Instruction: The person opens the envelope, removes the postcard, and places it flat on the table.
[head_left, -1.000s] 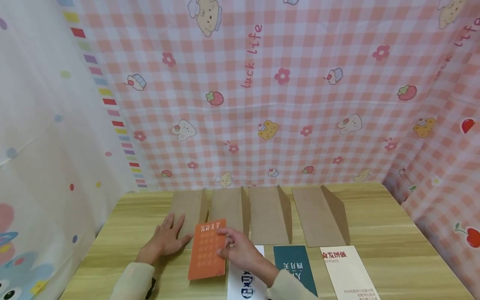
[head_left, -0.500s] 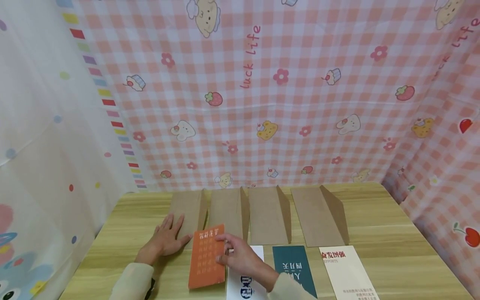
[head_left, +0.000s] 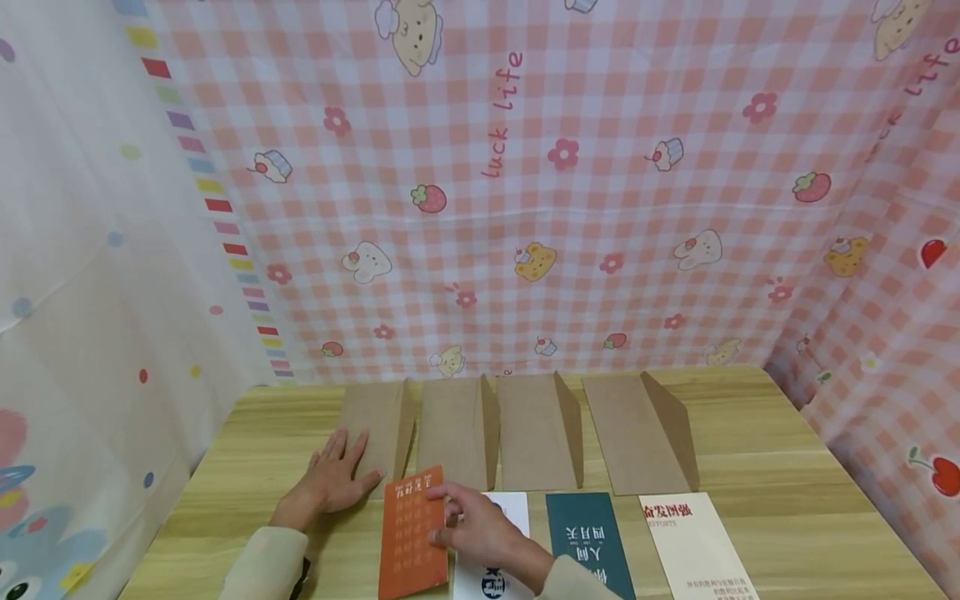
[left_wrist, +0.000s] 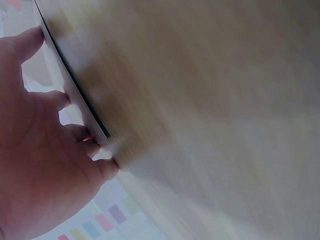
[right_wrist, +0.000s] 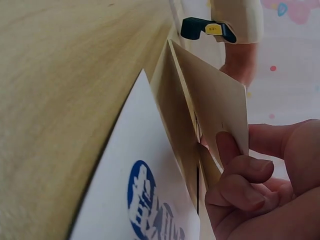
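Observation:
My left hand [head_left: 330, 481] lies with spread fingers on the leftmost brown paper envelope [head_left: 372, 417], whose flap stands up along its right side. The left wrist view shows the fingertips [left_wrist: 107, 167] at the envelope's edge. Between thumb and fingers my right hand [head_left: 483, 523] pinches the right edge of an orange card [head_left: 414, 533] printed with rows of characters. The card is just in front of the first envelope. From the right wrist view its plain pale back [right_wrist: 212, 92] shows, tilted over the wooden table [right_wrist: 75, 65].
Three more brown envelopes, the second [head_left: 452, 425], third [head_left: 536, 433] and fourth [head_left: 630, 433], stand in a row to the right, flaps raised. In front lie a white card [head_left: 513, 507] partly under my right hand, a dark green card [head_left: 588, 533] and a cream card [head_left: 697, 542].
My right hand has drawn the orange card toward the table's near side, away from the envelopes. The left hand has stayed in place on the leftmost envelope.

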